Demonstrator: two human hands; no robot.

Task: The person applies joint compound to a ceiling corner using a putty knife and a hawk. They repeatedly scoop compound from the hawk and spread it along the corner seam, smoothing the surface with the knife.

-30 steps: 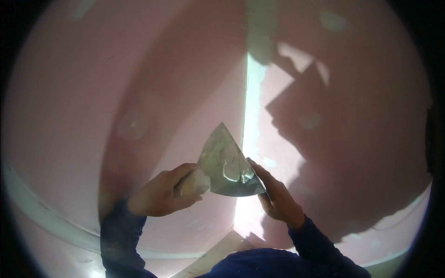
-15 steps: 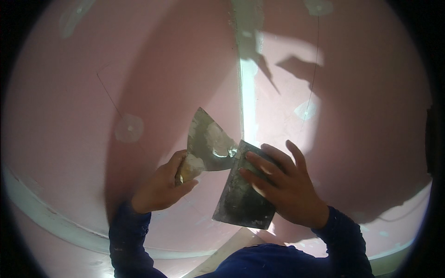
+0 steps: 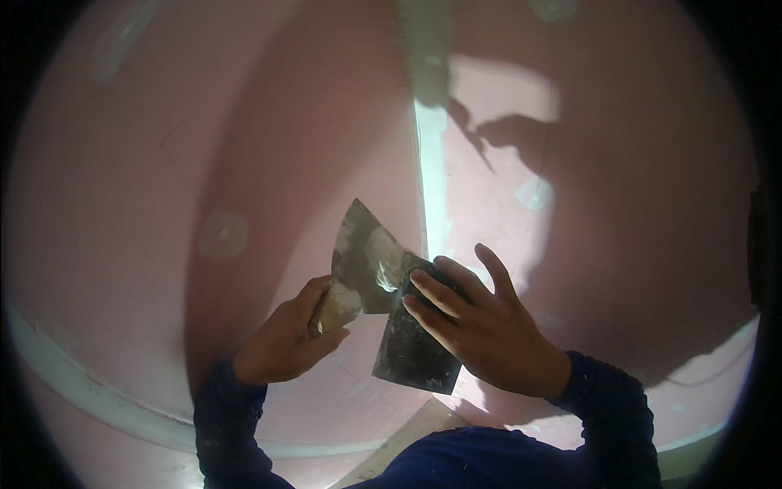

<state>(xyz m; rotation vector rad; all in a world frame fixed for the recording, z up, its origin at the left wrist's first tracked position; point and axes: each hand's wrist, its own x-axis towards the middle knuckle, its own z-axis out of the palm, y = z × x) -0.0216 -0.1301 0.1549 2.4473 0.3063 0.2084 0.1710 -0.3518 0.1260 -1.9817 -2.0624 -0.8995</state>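
My left hand grips a putty knife by its smeared handle, its flared metal blade tilted up and to the right. A dab of pale joint compound sits on that blade near its right edge. In my right hand is a dark rectangular spatula. Its upper left edge overlaps the putty knife's blade beside the compound. Several right fingers lie along the spatula's face, while the thumb is hidden behind it.
Before me stands a pink plasterboard wall with a pale filled vertical joint. Round filler patches, such as one at left, dot the boards. A pale band curves along the lower left. Shadows of my arms and tools fall across the wall.
My right hand and the spatula have shifted left, further over the putty knife's blade. The putty knife has dropped slightly.
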